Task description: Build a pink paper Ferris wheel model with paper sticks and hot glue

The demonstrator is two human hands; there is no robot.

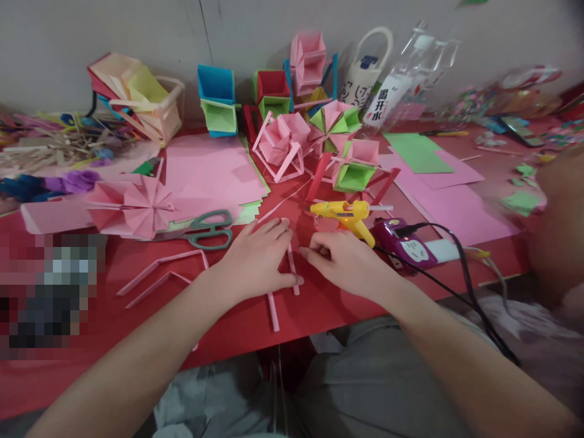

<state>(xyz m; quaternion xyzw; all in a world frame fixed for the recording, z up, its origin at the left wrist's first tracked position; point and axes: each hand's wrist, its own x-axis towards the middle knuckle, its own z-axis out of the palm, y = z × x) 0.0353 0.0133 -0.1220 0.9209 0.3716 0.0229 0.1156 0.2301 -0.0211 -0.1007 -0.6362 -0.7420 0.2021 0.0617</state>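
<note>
The left hand (260,258) lies palm down over the pink strips (272,311) on the red worktop (237,322), its grip spread, the thumb out to one side and touching a strip; the strips' near ends show below the hand, towards the worktop's front edge; the right hand (344,261) is just beside, fingers curled in and thumb near them; whether its grip pinches anything I cannot tell; beyond it lies the glue gun (342,210), with the socket box (406,243) to the right; scissors (194,233) and bent strips (177,256) lie left.
</note>
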